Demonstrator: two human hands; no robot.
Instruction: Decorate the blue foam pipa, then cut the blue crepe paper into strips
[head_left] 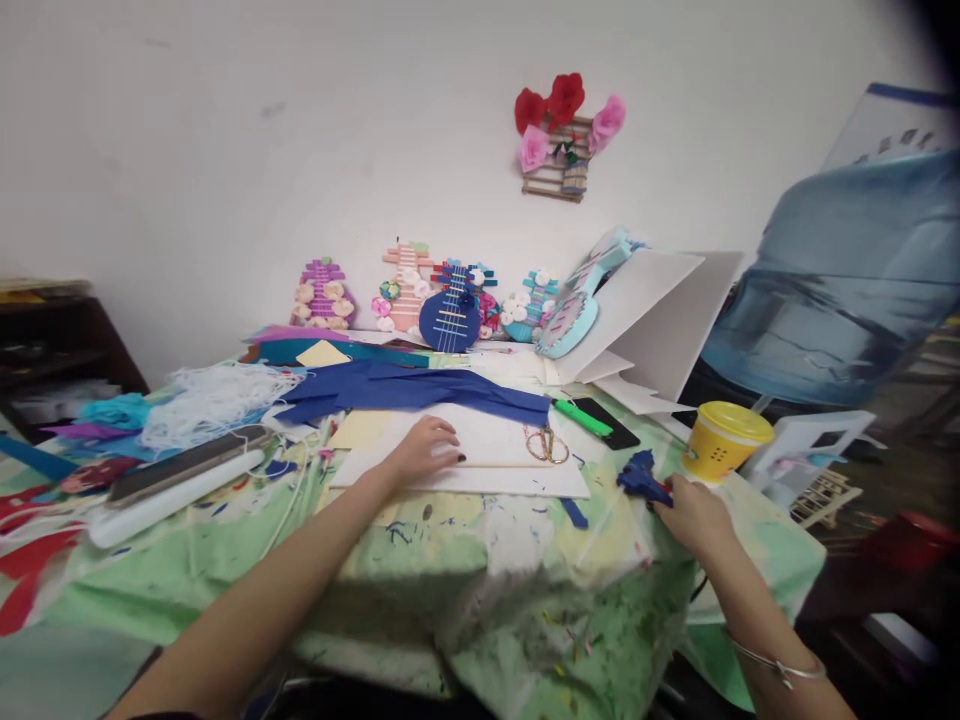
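My left hand (426, 450) rests on a white board (517, 483) near the front of the table, its fingers bent loosely and apart, with nothing visible in it. At the right, my right hand (694, 510) is wrapped round the handle of a dark blue glue gun (643, 477), whose body points to the left. Gold-handled scissors (547, 446) lie on the board between my hands. Behind them stretch strips of dark blue paper (420, 388). A green knife (583, 417) lies by a black phone (611, 424).
A yellow tub (726, 440) stands right of the glue gun, before a large water bottle (832, 280). Paper instruments, including a blue one (450, 318), lean on the wall. White yarn (217, 400) and a long dark case (187, 466) lie left.
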